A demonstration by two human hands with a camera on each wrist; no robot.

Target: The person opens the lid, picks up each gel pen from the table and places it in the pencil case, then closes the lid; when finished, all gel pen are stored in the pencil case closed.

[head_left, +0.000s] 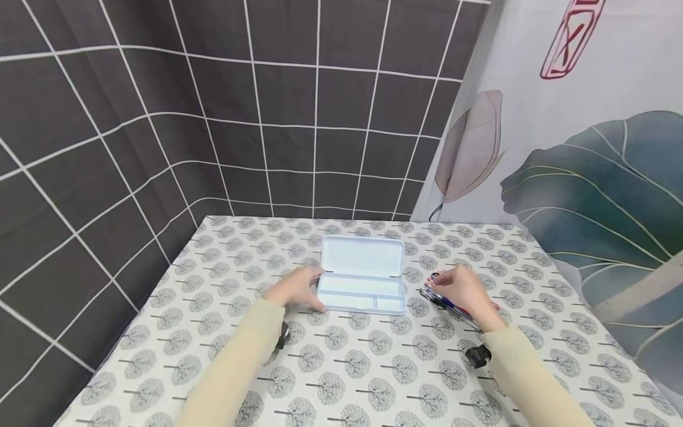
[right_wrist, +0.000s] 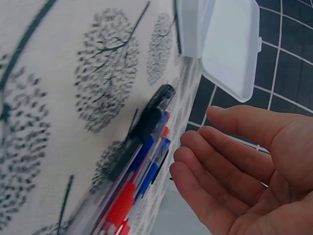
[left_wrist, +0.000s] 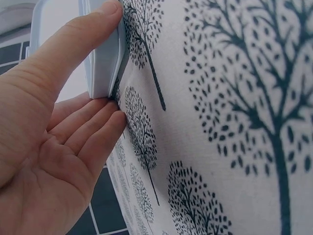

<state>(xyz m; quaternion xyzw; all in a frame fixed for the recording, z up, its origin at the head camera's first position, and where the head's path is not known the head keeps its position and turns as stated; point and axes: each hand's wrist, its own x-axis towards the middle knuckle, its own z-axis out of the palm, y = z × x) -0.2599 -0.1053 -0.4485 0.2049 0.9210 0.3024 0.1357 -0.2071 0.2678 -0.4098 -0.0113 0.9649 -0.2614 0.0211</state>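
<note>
A pale blue pencil case [head_left: 363, 283] lies on the table with its lid [head_left: 363, 256] raised at the back. Its tray has a long compartment behind two smaller ones. My left hand [head_left: 297, 289] holds the left end of the case, thumb along the front wall and fingers at the end and rear corner. In the left wrist view the thumb [left_wrist: 78, 44] lies against the case. To the right, my right hand [head_left: 463, 292] hovers by a bunch of pens [head_left: 448, 303], fingers loosely bent and nothing between them. A black-capped pen [right_wrist: 146, 125], red pens [right_wrist: 122, 203] and blue pens [right_wrist: 145, 178] lie together.
A white cloth with grey tree prints [head_left: 352, 367] covers the table. Behind it hangs a dark curtain with white grid lines [head_left: 288, 142], and at the right a pale curtain with leaf prints [head_left: 597, 184]. A black strap sits at each wrist.
</note>
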